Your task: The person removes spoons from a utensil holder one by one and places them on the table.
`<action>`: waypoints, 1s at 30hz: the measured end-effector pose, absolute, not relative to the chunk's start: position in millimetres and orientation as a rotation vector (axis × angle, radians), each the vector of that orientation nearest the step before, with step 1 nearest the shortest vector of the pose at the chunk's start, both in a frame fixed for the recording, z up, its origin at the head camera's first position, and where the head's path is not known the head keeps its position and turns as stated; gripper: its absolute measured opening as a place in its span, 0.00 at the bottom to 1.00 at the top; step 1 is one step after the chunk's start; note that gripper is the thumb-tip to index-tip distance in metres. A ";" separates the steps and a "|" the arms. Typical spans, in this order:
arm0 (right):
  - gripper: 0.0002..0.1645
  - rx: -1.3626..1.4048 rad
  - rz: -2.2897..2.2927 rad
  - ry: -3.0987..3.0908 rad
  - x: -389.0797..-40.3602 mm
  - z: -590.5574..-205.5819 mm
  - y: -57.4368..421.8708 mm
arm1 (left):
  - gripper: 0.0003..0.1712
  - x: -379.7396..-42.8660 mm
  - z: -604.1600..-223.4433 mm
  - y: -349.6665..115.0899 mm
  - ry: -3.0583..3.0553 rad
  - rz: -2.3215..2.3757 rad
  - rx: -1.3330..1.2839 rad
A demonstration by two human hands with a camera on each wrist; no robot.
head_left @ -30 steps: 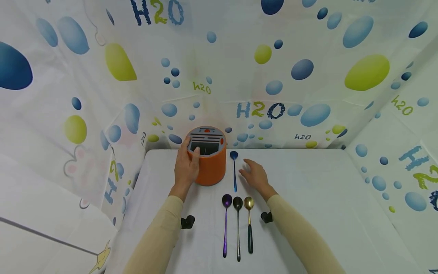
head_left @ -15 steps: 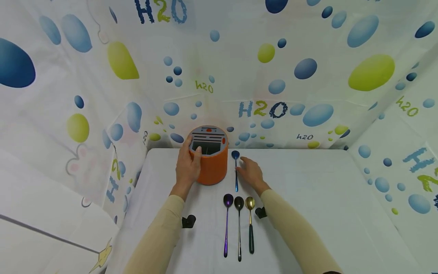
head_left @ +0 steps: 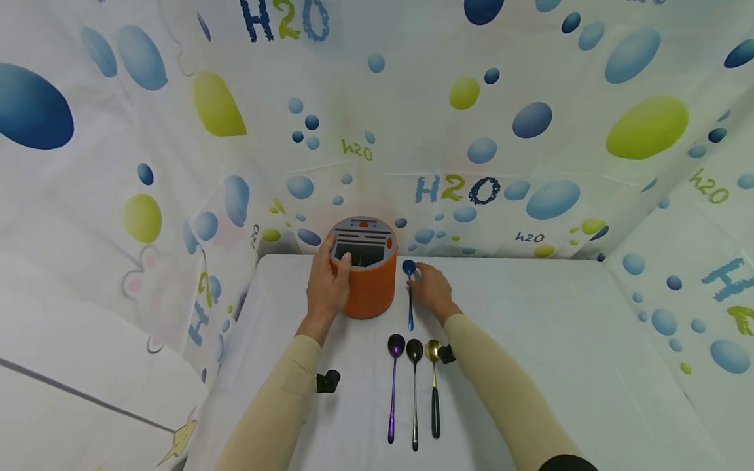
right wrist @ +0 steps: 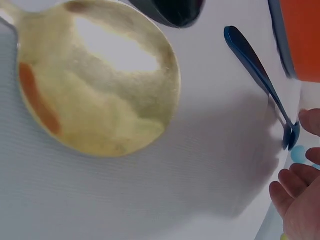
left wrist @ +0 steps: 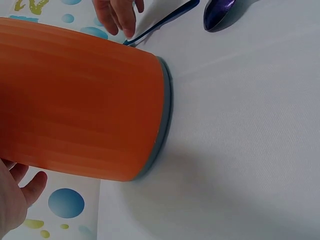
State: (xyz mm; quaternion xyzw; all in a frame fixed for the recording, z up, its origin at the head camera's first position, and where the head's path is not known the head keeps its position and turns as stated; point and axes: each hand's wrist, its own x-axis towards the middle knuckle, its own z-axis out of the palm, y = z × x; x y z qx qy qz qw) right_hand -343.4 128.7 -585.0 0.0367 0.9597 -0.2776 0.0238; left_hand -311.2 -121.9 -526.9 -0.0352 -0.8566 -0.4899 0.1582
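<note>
An orange cylindrical utensil holder [head_left: 370, 292] with a slotted grey top stands at the back of the table. My left hand [head_left: 325, 288] grips its left side, thumb over the rim; some fingers are hidden behind it. Just right of the holder a blue long-handled spoon [head_left: 410, 315] lies with its bowl toward the back wall. My right hand [head_left: 434, 289] is at the neck of that spoon, thumb and fingers on either side. In the right wrist view a gap shows between the thumb and the other fingers [right wrist: 292, 182], with the blue spoon's bowl [right wrist: 292, 135] beside the thumb.
Nearer to me lie a purple spoon [head_left: 396, 345], a dark grey spoon [head_left: 415, 351] and a gold spoon [head_left: 433, 348] with a dark handle, side by side. A patterned cloth wall [head_left: 406, 131] rises behind the white table [head_left: 530, 340].
My right hand has moved left, from beside the blue spoon to its neck, and the fingers have drawn closer together. My left hand keeps its grip on the utensil holder.
</note>
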 end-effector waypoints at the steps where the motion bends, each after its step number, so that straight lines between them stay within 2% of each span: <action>1: 0.33 0.127 -0.852 2.969 -344.2 -585.0 129.1 | 0.37 -311.4 -527.4 -121.4 -2.449 -1.405 -0.107; 16: 0.34 0.177 -0.773 2.922 -358.1 -589.8 126.8 | 0.37 -312.7 -526.8 -119.5 -2.453 -1.398 -0.113; 30: 0.32 0.015 -0.694 2.924 -366.9 -588.3 116.4 | 0.37 -312.5 -527.1 -120.6 -2.460 -1.382 -0.102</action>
